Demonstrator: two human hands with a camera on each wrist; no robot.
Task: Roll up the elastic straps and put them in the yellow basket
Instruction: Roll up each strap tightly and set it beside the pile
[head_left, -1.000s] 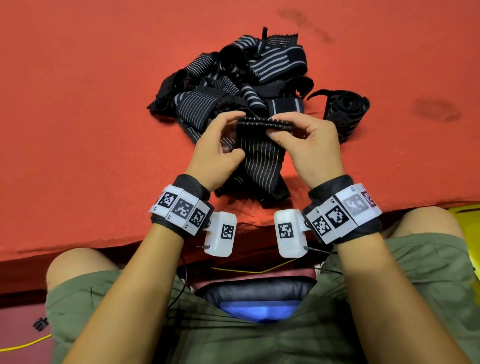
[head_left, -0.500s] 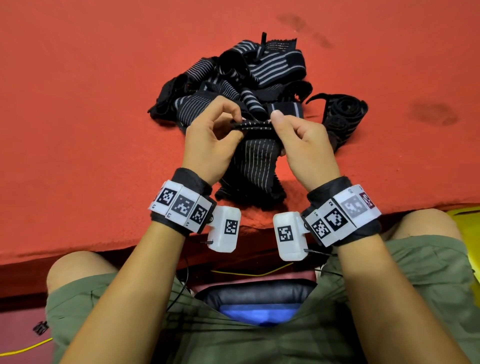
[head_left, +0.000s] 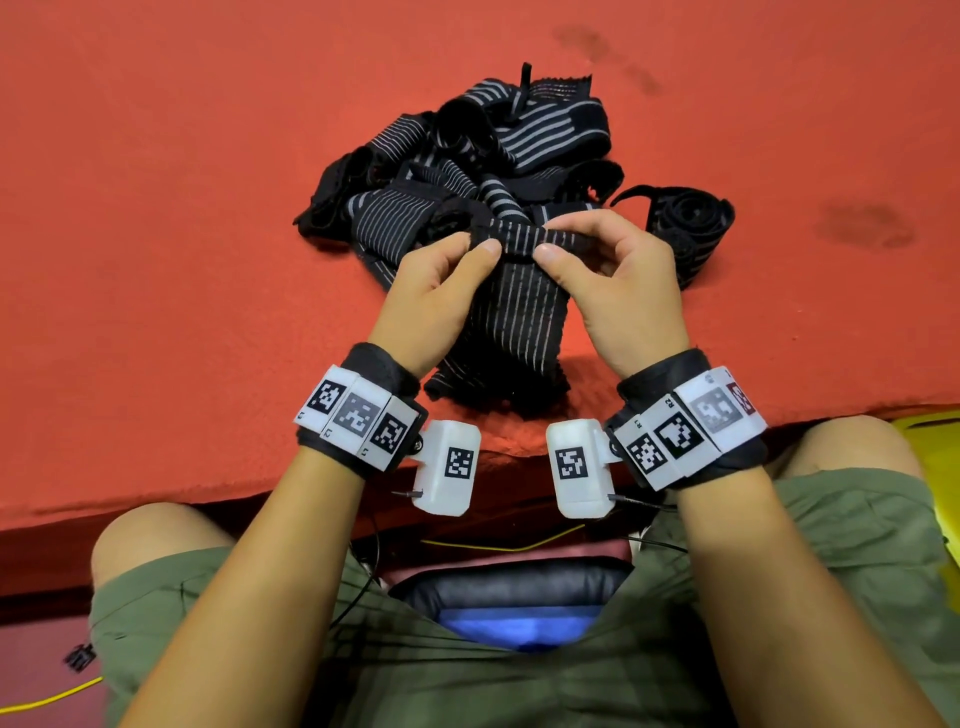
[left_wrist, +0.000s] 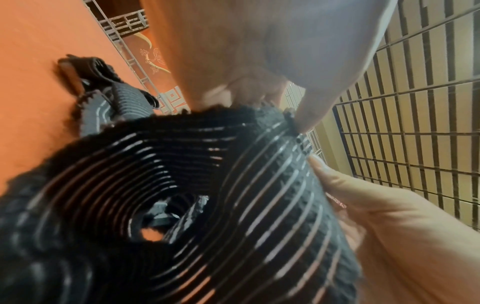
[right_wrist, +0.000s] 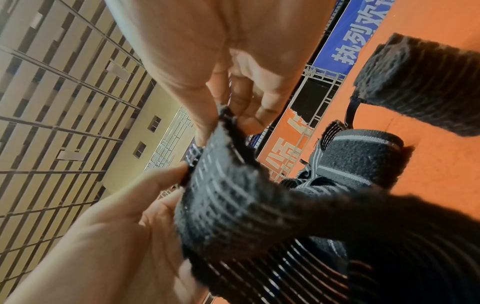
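Left hand (head_left: 434, 291) and right hand (head_left: 621, 291) pinch the strap's (head_left: 519, 312) rolled end.

A red felt-like cloth (head_left: 156, 260) covers the table, with darker stains (head_left: 865, 226) toward its far right and another smudge (head_left: 605, 52) near the far edge. Below the table edge sit olive green shorts (head_left: 857, 545) and a black seat cushion (head_left: 514, 582) with a blue patch (head_left: 514, 626). A thin yellow cable (head_left: 52, 699) runs at lower left. The wrist views show a tiled wall (left_wrist: 415, 123), a grey metal lattice (left_wrist: 124, 24) and a blue banner (right_wrist: 348, 30) with white characters
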